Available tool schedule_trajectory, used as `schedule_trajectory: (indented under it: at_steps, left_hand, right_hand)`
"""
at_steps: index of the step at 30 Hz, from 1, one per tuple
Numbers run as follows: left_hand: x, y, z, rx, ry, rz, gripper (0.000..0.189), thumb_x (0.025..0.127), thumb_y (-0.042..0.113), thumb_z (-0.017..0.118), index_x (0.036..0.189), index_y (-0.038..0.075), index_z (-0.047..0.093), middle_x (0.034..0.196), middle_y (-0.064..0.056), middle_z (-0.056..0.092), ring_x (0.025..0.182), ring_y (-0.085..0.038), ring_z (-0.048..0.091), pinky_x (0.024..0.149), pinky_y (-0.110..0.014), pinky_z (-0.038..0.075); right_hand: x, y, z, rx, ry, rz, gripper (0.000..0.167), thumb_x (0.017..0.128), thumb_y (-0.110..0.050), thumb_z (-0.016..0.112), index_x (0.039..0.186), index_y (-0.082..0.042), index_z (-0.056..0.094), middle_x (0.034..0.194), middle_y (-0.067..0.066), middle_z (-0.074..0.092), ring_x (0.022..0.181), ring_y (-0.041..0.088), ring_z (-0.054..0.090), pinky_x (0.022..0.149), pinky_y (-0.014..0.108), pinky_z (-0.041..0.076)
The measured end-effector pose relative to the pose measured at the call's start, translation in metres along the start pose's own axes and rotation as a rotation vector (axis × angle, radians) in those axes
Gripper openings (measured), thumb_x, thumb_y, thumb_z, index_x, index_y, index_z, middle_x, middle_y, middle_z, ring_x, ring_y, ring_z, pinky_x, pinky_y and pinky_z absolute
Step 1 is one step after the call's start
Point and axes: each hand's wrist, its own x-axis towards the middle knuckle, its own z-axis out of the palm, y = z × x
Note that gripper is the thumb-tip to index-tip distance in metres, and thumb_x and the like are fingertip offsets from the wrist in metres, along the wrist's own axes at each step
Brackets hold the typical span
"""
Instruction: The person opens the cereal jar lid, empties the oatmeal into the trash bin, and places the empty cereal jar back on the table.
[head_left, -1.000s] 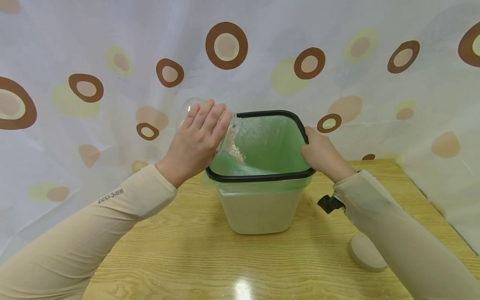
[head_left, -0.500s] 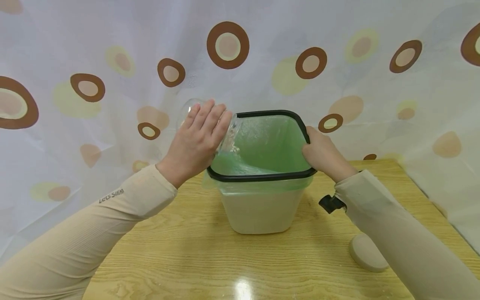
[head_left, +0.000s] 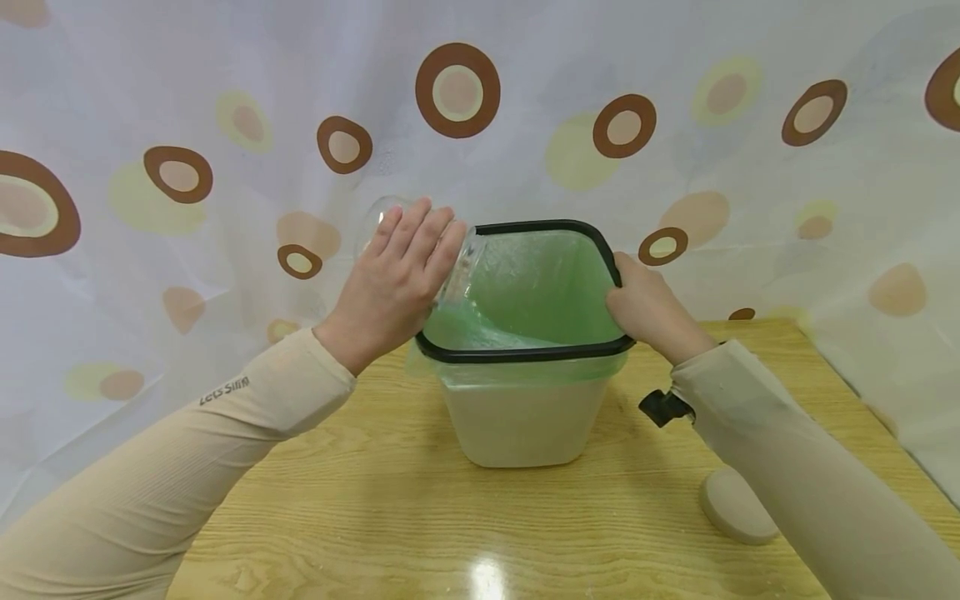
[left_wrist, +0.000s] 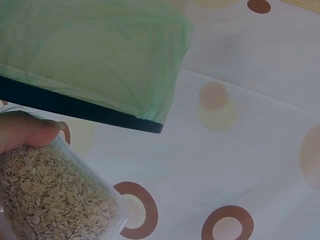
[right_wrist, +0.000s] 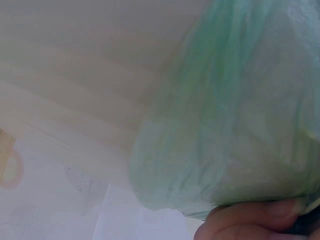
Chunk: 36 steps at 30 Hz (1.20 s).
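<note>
My left hand (head_left: 397, 283) holds a clear jar (head_left: 465, 262), tilted with its mouth over the left side of a pale bin (head_left: 525, 421). In the left wrist view, oat flakes (left_wrist: 55, 195) show through the jar wall, with my thumb across it near the mouth. The bin stands upright, lined with a green plastic bag (head_left: 555, 287) under a black rim ring (head_left: 525, 356). My right hand (head_left: 652, 307) grips the ring and bag at the bin's right side. In the right wrist view, its curled fingers (right_wrist: 250, 220) lie at the bag's edge.
A round beige lid-like disc (head_left: 738, 506) lies on the wooden table (head_left: 360, 500), beside my right forearm. Behind the table hangs a white sheet (head_left: 517, 175) patterned with brown and yellow ovals. A black strap piece (head_left: 663, 408) sticks out at my right wrist.
Flakes were falling from the jar's mouth into the bag a second ago; the stream thinned and none is seen falling now. Both hands and the bin have stayed put.
</note>
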Motion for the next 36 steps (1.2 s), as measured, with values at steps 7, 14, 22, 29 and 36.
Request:
schedule_trajectory:
  at_steps: [7,14,22,29,36]
  left_hand:
    - [-0.0003,0.0003,-0.0003,0.004,0.006,0.009,0.042,0.086,-0.005,0.054,0.127,-0.005,0.044,0.124,-0.024,0.052,0.119,-0.044,0.048,0.100,-0.053,0.037]
    - [-0.0022,0.0013,0.0001,0.005,0.005,0.020,0.045,0.084,-0.005,0.055,0.128,-0.006,0.044,0.124,-0.024,0.051,0.119,-0.044,0.047,0.101,-0.052,0.037]
    - [-0.0014,0.0014,0.0005,0.031,0.015,0.027,0.044,0.085,-0.005,0.055,0.128,-0.004,0.046,0.124,-0.023,0.051,0.119,-0.042,0.047,0.102,-0.051,0.037]
    - [-0.0010,0.0013,0.0004,0.049,0.016,0.035,0.041,0.088,-0.004,0.054,0.128,-0.004,0.046,0.125,-0.022,0.052,0.120,-0.042,0.048,0.102,-0.051,0.037]
    - [0.0012,0.0012,0.0019,0.057,0.025,0.048,0.038,0.090,-0.006,0.052,0.127,-0.003,0.047,0.125,-0.022,0.052,0.119,-0.040,0.048,0.101,-0.050,0.037]
  right_hand:
    - [-0.0004,0.0010,0.0005,-0.014,-0.001,-0.004,0.050,0.094,-0.003,0.028,0.143,0.008,0.028,0.123,0.031,0.049,0.103,0.042,0.052,0.082,0.052,0.044]
    - [-0.0007,0.0008,0.0022,-0.018,0.002,-0.007,0.049,0.094,-0.003,0.028,0.142,0.008,0.030,0.121,0.031,0.051,0.100,0.041,0.054,0.081,0.050,0.044]
    - [-0.0003,0.0016,0.0009,-0.016,-0.009,-0.009,0.051,0.095,-0.003,0.028,0.144,0.009,0.026,0.123,0.033,0.049,0.101,0.042,0.053,0.080,0.051,0.044]
    - [0.0005,0.0010,0.0002,-0.022,0.003,-0.013,0.048,0.094,-0.003,0.028,0.141,0.009,0.030,0.121,0.031,0.050,0.102,0.042,0.052,0.083,0.053,0.043]
    - [0.0028,0.0027,0.0001,-0.014,-0.001,-0.011,0.048,0.095,-0.003,0.028,0.141,0.010,0.030,0.122,0.031,0.049,0.105,0.042,0.051,0.085,0.054,0.043]
